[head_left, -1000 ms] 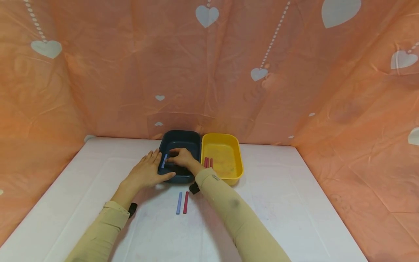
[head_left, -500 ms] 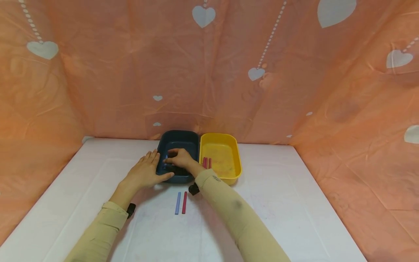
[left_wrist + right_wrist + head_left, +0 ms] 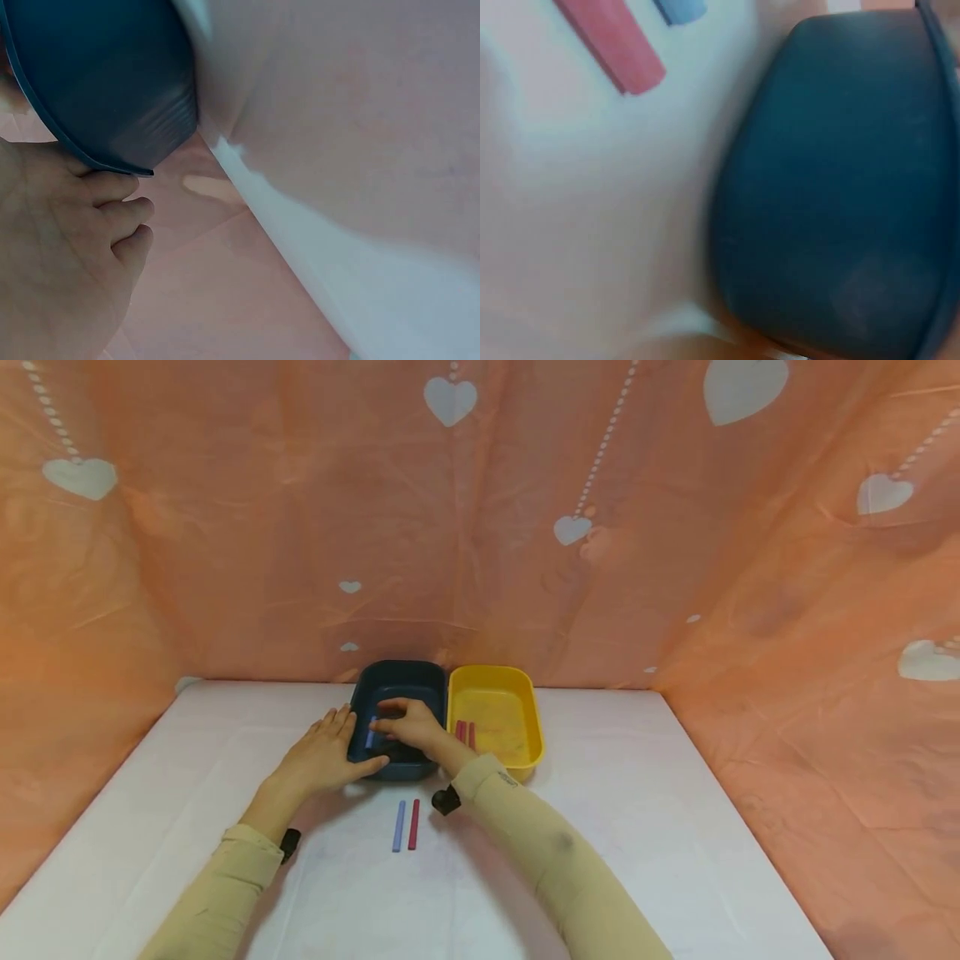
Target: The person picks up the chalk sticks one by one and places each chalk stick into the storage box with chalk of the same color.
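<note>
My left hand [image 3: 318, 760] rests against the left side and near-left corner of a dark blue tray [image 3: 401, 771]; its fingers are straight and the thumb is spread. My right hand [image 3: 412, 725] reaches into this tray, thumb and forefinger apart beside a blue chalk-like stick [image 3: 371, 732] lying along the left wall. Whether a fingertip touches the stick is hard to see. In the left wrist view, the left fingers [image 3: 124, 214] lie at the tray's rim [image 3: 67, 146]. The right wrist view shows mostly the tray's outer wall [image 3: 840, 187]; the right fingers' tips are hidden there.
A yellow tray [image 3: 536, 727] stands against the dark blue one's right side, with several red sticks [image 3: 461, 731] at its left. On the white table [image 3: 600, 843] in front lie a blue stick [image 3: 399, 827] and a red stick [image 3: 414, 825]. An orange cloth [image 3: 480, 610] walls the back and sides.
The right fingers have shifted slightly off the blue stick in the dark tray, so more of it shows. The left hand keeps its place. The whole view has drifted a little left.
</note>
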A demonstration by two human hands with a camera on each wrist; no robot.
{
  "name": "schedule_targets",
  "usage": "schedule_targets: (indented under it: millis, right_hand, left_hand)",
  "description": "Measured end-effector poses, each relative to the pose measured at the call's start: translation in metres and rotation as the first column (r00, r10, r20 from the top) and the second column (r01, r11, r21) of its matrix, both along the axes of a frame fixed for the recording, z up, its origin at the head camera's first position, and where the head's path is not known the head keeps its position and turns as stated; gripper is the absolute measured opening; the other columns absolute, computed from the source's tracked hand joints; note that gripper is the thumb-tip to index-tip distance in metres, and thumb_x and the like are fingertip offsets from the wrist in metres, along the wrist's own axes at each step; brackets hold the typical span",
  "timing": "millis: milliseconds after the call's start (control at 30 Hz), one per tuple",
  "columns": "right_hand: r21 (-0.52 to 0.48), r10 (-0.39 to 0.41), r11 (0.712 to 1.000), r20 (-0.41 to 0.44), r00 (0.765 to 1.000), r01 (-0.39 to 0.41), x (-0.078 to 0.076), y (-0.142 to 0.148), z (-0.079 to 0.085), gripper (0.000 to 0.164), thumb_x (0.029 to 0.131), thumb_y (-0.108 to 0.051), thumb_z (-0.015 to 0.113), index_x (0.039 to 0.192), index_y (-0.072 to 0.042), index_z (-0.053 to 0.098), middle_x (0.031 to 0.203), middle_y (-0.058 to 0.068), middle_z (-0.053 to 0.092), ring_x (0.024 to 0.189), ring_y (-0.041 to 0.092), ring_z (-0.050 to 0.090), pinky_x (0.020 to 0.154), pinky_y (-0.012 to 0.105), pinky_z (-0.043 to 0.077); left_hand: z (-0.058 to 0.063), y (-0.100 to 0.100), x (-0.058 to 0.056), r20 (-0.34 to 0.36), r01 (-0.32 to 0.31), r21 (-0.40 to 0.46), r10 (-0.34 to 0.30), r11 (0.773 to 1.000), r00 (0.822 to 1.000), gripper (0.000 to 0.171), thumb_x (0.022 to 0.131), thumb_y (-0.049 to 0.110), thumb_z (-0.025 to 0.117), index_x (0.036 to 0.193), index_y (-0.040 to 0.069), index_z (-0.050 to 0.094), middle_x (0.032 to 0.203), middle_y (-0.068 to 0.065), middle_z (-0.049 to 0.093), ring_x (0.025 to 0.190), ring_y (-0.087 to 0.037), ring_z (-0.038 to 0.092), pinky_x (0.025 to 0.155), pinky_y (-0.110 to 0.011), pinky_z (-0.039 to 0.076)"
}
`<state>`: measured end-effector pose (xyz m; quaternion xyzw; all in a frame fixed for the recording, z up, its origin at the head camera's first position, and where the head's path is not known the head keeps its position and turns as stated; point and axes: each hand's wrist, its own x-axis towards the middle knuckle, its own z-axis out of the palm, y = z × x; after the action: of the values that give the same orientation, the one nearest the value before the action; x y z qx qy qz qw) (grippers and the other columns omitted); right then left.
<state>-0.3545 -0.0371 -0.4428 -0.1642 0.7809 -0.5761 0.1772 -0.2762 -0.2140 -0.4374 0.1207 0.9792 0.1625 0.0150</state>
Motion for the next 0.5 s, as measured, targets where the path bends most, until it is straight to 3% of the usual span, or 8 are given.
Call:
schedule_targets:
  millis: [300, 500]
  right_hand:
    - [-0.035, 0.001, 0.999, -0.028, 1.0, -0.002, 0.015, 0.011, 0.009, 0.051, 0.098, -0.015, 0.075, 0.144, 0.0, 0.059, 0.139, 0.012, 0.065, 0.102, 0.021, 0.073, 0.092, 0.035, 0.061]
    - [-0.075, 0.001, 0.997, -0.042, 0.999, -0.005, 0.028, 0.024, 0.013, 0.046, 0.099, -0.014, 0.073, 0.142, -0.002, 0.061, 0.143, 0.015, 0.062, 0.107, 0.026, 0.072, 0.097, 0.042, 0.058]
  left_hand:
    - [0.001, 0.0, 0.0, -0.019, 0.007, 0.005, -0.007, 1.0, 1.0, 0.114, 0.094, 0.072, 0.058, 0.154, -0.019, 0.027, 0.163, -0.039, 0.021, 0.151, -0.057, 0.018, 0.124, -0.065, 0.016]
    - [0.001, 0.001, 0.001, -0.026, 0.01, 0.002, -0.01, 1.0, 1.0, 0.112, 0.094, 0.071, 0.058, 0.153, -0.02, 0.029, 0.163, -0.039, 0.022, 0.151, -0.057, 0.019, 0.123, -0.066, 0.018]
